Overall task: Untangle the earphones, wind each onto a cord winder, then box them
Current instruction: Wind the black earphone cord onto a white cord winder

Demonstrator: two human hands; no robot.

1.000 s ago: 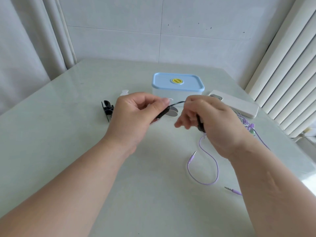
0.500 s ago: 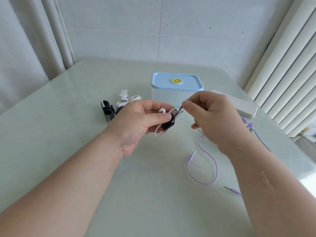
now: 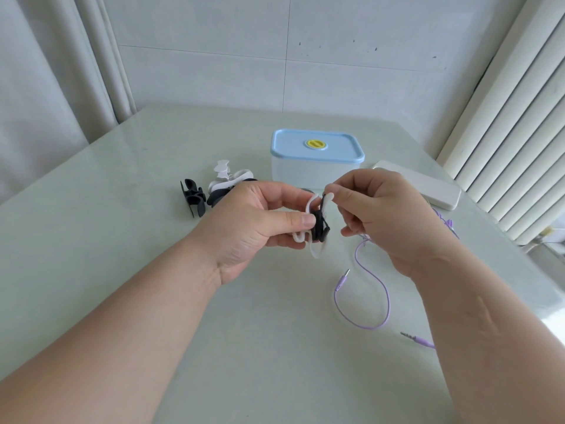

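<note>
The left hand (image 3: 260, 221) grips a white plastic cord winder (image 3: 315, 237) wrapped with black earphone cord (image 3: 320, 229), held above the pale green desk (image 3: 122, 240). The right hand (image 3: 385, 215) pinches the winder's upper end; what else it holds I cannot tell. To finish well, keep the turns snug and tuck the free end. The lidded blue-topped translucent plastic box (image 3: 316, 157) stands closed behind; its contents are unclear. A purple earphone cable (image 3: 382, 301) lies loose nearby.

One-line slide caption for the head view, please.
Left hand holds a white cord winder wound with black cord; right hand pinches its top; closed box behind.
</note>
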